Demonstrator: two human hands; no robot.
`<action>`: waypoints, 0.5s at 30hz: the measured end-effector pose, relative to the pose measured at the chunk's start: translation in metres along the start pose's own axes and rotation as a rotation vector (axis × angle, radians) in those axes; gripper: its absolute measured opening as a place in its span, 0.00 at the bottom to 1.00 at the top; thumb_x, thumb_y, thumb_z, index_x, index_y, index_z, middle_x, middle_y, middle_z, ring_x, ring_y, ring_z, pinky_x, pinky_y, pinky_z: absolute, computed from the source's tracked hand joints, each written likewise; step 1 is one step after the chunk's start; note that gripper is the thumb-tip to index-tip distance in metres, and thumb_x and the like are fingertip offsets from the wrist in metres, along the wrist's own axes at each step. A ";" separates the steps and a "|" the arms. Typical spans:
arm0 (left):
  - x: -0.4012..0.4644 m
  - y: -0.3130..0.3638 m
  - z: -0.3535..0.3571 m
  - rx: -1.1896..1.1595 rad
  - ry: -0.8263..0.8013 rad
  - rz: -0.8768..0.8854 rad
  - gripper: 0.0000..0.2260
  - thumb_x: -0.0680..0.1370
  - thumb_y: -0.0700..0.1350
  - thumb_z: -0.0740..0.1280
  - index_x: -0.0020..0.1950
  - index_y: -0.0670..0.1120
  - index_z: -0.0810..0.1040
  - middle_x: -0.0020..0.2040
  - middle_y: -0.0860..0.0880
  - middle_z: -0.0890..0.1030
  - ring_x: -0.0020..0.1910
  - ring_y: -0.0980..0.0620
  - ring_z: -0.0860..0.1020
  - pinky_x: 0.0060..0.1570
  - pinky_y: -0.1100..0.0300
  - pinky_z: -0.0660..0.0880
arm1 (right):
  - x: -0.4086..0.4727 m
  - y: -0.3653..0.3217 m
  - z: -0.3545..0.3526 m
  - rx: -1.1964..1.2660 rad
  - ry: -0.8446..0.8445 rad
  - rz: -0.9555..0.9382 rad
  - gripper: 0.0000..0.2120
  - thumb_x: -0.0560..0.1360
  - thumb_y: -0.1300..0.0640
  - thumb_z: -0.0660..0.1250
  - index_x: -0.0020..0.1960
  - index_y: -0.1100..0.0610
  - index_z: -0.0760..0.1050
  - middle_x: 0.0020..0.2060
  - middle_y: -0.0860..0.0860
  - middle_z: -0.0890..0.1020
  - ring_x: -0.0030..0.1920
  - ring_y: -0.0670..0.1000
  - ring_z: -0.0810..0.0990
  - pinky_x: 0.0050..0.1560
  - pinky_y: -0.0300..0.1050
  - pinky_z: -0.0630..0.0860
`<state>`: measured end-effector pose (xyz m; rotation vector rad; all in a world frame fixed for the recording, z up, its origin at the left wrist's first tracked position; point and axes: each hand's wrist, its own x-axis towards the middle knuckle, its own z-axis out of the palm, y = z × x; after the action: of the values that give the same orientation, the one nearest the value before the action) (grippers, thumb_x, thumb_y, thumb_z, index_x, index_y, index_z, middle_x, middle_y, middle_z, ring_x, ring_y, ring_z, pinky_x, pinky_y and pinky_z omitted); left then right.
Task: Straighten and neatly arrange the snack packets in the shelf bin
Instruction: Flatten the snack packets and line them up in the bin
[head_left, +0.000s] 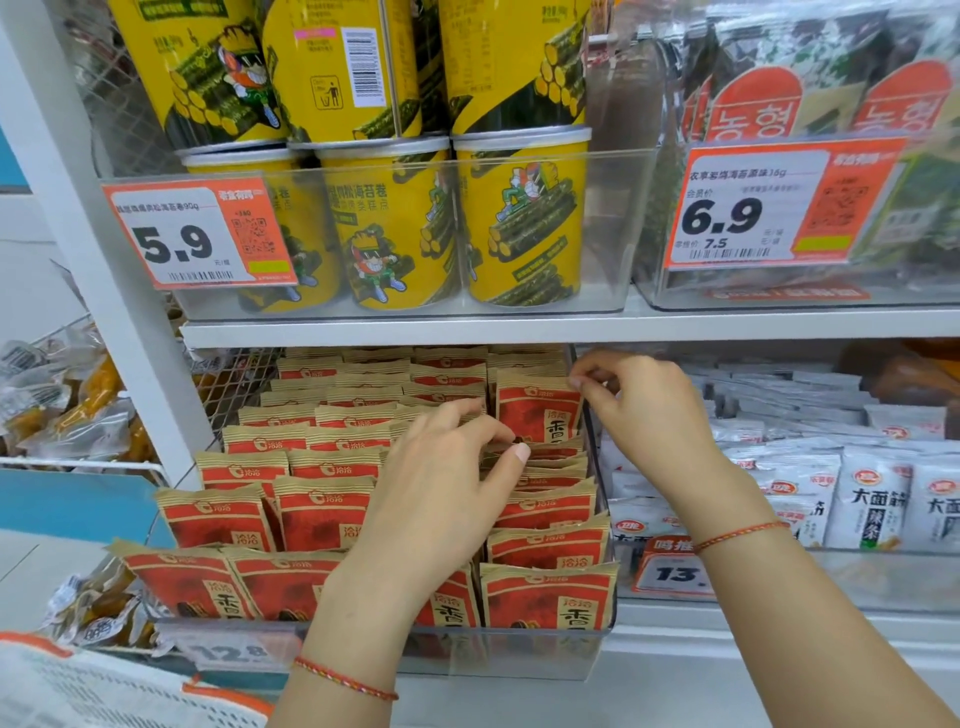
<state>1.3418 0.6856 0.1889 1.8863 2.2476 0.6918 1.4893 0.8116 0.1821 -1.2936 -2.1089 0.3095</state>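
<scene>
Near rows of red snack packets stand upright in the clear bin; left hand pinches sunken right-column packets, right hand pinches the tall far packet, both unlevelled.

Red-and-tan snack packets stand upright in 3 rows front-to-back in clear shelf bin, right row uneven.

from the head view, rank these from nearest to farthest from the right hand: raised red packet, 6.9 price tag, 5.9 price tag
1. raised red packet: pinched at its top corner by the right hand.
2. 6.9 price tag: upper shelf, above right.
3. 5.9 price tag: upper shelf, far left.
</scene>
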 end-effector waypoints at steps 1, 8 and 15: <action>0.000 0.000 0.000 -0.004 0.003 0.004 0.15 0.81 0.60 0.57 0.63 0.58 0.76 0.73 0.58 0.66 0.73 0.57 0.60 0.70 0.57 0.58 | -0.001 0.000 -0.004 0.020 0.005 -0.001 0.06 0.76 0.51 0.66 0.50 0.48 0.81 0.43 0.46 0.84 0.48 0.52 0.81 0.44 0.45 0.74; 0.000 -0.005 0.000 -0.065 0.210 0.035 0.14 0.81 0.55 0.60 0.63 0.54 0.78 0.66 0.57 0.74 0.67 0.57 0.68 0.61 0.64 0.61 | -0.015 -0.013 -0.022 0.081 -0.204 -0.109 0.07 0.70 0.46 0.73 0.46 0.46 0.81 0.40 0.41 0.83 0.45 0.42 0.79 0.51 0.44 0.76; -0.001 -0.005 -0.001 -0.073 0.226 0.040 0.13 0.81 0.54 0.60 0.62 0.54 0.78 0.66 0.57 0.74 0.66 0.58 0.69 0.58 0.66 0.60 | -0.003 -0.014 -0.018 0.056 -0.403 -0.084 0.02 0.71 0.50 0.74 0.43 0.45 0.84 0.41 0.42 0.85 0.47 0.42 0.81 0.55 0.46 0.76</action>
<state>1.3371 0.6833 0.1876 1.9088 2.2821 1.0263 1.4912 0.8004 0.2016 -1.1804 -2.4593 0.6331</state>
